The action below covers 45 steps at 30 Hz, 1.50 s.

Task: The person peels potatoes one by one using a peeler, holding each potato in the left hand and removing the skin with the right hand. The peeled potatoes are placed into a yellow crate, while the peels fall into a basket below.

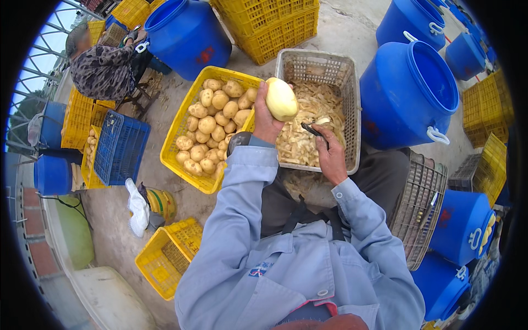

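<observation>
A large peeled potato point(282, 99), pale yellow all over the side I see, rests in my left hand point(265, 117), fingers wrapped behind it. My right hand point(331, 153) grips a black-handled peeler point(312, 129) just right of and below the potato, apart from it. A piece of pale peel shows by the peeler's head. Both hands are over a grey plastic crate point(353, 103) that holds a heap of potato peelings point(303, 140). To its left, a yellow plastic crate point(181, 108) is full of unpeeled potatoes point(207, 124).
Large blue drums stand at right point(383, 95) and upper left point(189, 37). Stacked yellow crates point(272, 24) rise beyond. Beside my right leg lies an upturned grey crate point(416, 206) with a knife point(431, 206). A tilted yellow crate point(169, 255) sits lower left; another person point(103, 68) is seated upper left.
</observation>
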### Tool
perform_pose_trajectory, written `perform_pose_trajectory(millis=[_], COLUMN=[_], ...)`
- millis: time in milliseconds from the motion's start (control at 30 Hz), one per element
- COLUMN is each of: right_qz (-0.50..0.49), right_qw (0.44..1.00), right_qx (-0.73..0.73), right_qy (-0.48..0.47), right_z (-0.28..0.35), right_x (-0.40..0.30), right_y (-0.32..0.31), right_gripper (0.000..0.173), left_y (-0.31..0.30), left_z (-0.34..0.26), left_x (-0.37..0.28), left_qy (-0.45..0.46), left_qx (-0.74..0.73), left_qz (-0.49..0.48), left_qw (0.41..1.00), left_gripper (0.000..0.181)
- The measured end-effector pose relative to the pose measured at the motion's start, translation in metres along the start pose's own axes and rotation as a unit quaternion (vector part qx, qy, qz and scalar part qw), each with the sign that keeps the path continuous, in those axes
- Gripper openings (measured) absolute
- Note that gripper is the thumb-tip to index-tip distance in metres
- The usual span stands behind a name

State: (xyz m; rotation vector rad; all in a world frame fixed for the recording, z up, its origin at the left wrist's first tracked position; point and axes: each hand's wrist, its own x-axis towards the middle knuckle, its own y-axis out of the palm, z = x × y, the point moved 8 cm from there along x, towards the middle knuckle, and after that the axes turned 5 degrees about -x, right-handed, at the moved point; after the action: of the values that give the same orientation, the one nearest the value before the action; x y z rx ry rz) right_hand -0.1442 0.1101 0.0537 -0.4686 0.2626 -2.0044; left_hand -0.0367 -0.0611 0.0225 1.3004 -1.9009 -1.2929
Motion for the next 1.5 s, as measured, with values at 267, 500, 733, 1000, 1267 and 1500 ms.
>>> perform_pose_trajectory(millis=[267,500,733,1000,1267,1500], right_qz=[-0.005,-0.012,0.088,0.057,0.030,0.029], right_qw=[0.996,0.993,0.995,0.997,0.993,0.991], right_qx=[0.006,-0.024,-0.020,0.048,0.044,0.017], right_qy=[-0.085,-0.114,-0.041,-0.035,-0.102,-0.130], right_z=[0.056,0.063,0.031,0.042,0.071,0.080], right_x=[0.037,0.045,0.018,0.022,0.040,0.070], right_y=[-0.009,0.000,0.005,-0.006,0.004,0.012], right_gripper=[0.026,0.025,0.025,0.030,0.030,0.029], left_y=[0.001,0.000,0.002,0.014,0.018,0.018], left_z=[-0.003,-0.006,-0.016,0.000,0.003,0.002], left_x=[-0.003,-0.002,0.002,-0.002,-0.007,-0.015], left_qy=[0.037,0.052,0.031,-0.032,-0.022,-0.010], left_qx=[0.062,0.063,-0.055,-0.121,-0.059,-0.014], left_qz=[0.030,0.021,-0.005,0.118,0.140,0.057], left_qw=[0.997,0.996,0.998,0.985,0.988,0.998], left_gripper=[0.043,0.040,0.040,0.048,0.048,0.043])
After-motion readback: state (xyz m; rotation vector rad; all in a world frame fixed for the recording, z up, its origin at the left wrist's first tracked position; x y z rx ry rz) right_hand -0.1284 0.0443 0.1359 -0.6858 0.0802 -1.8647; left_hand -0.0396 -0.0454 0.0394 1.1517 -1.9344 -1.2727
